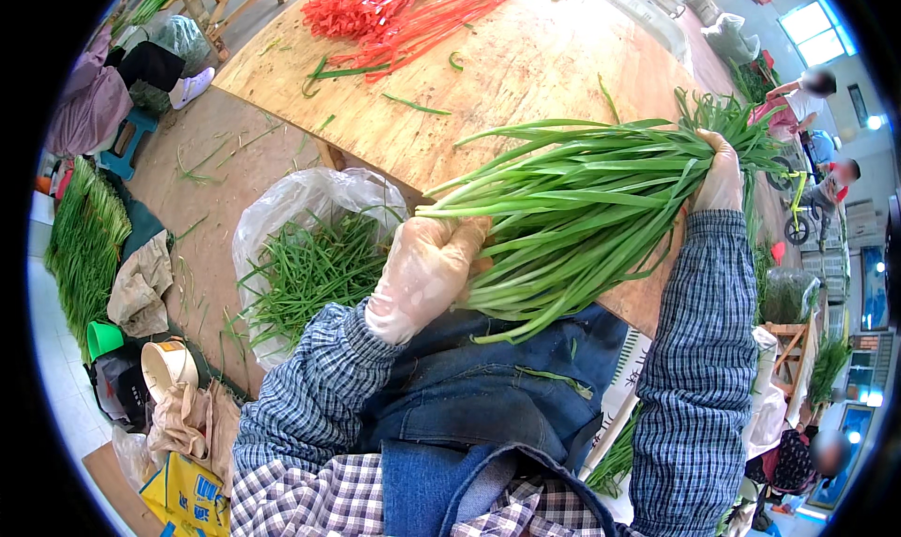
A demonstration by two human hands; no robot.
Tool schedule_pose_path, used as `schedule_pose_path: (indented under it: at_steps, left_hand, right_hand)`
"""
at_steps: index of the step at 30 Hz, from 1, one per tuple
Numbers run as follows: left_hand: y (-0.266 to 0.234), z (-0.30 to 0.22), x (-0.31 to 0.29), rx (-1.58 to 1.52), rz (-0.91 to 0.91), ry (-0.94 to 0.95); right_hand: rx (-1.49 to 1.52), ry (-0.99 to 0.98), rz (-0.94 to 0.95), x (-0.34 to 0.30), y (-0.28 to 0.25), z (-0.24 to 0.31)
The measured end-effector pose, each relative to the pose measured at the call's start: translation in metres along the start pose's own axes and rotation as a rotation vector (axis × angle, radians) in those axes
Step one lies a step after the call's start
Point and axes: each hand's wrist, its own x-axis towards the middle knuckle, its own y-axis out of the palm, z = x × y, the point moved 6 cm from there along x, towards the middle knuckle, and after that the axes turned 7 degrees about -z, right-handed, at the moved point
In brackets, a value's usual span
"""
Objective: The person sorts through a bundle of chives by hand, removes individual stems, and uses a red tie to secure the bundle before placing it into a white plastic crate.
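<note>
A large loose bunch of garlic chives stretches between my hands over the near edge of the wooden table, its pale stem ends fanned out to the left. My right hand, in a thin translucent glove, is wrapped round the bunch close to the leafy end. At the stem end my left hand, gloved too, is closed with its fingers pressed on some of the lower stems; the fingertips are partly hidden. Just left of that hand stands a clear plastic bag holding loose green trimmings.
Red plastic ties lie in a heap on the wooden table, with stray leaves nearby. More chives are piled at the far left, by a cream bucket and a green cup. Other people sit or stand at both sides.
</note>
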Motion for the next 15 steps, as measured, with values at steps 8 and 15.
schedule_pose_path:
  at_steps: [8,15]
  left_hand:
    - [0.007,-0.008,-0.012,-0.156,0.164,-0.118]
    - [0.018,-0.002,-0.020,-0.012,0.225,-0.028]
  right_hand:
    - [-0.006,0.014,-0.002,0.005,-0.004,-0.005]
    - [0.070,0.017,0.013,-0.002,-0.010,-0.002]
